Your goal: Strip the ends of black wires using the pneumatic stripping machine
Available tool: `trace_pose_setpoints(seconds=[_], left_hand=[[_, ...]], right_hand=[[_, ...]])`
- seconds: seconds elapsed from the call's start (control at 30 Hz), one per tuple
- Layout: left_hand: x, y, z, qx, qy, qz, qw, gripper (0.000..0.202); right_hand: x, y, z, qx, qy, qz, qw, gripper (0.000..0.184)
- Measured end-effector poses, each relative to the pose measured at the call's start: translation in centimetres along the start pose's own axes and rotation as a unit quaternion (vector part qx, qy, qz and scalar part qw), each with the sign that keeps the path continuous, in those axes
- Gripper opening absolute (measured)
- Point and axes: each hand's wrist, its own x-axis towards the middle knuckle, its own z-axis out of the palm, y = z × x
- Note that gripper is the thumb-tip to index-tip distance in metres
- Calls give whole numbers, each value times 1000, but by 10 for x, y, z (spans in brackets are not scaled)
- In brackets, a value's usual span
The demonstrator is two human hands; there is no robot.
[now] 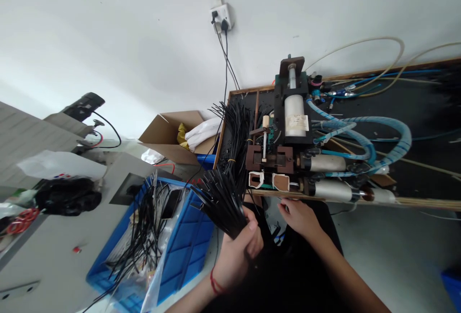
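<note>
Left hand (240, 248) clenched round a fanned bunch of black cable ties (220, 200) just below the bench edge, right hand (298, 217) w/ fingers loosely curled, holding nothing visible, near the pneumatic press (293, 133), blue crate (187, 246) of more ties to the left

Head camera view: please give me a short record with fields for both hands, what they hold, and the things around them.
left hand: gripping a bundle of thin black plastic strips
right hand: empty, fingers near the front edge of the small pneumatic machine with a white cylinder
left side: blue plastic crate with loose black strips
behind: open brown cardboard box
</note>
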Motion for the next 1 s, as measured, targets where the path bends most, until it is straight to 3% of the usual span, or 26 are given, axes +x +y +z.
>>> trace_pose_setpoints(seconds=[0.2,0.33,0.4,0.53,1.0], left_hand=[[0,0,1,17,-4,-18,1000,28],[1,-2,0,41,-29,-34,998,31],[1,-3,-2,55,-35,-41,997,31],[-1,-4,-5,75,-29,-50,995,33],[-2,-4,-5,113,-18,-78,990,47]], right_hand=[[-29,-31,-21,81,36,-184,979,29],[-55,-57,-32,265,172,-337,887,30],[-63,-68,-35,324,207,-338,859,27],[-66,-79,-39,407,221,-287,839,27],[-72,-82,-40,468,184,-273,820,24]])
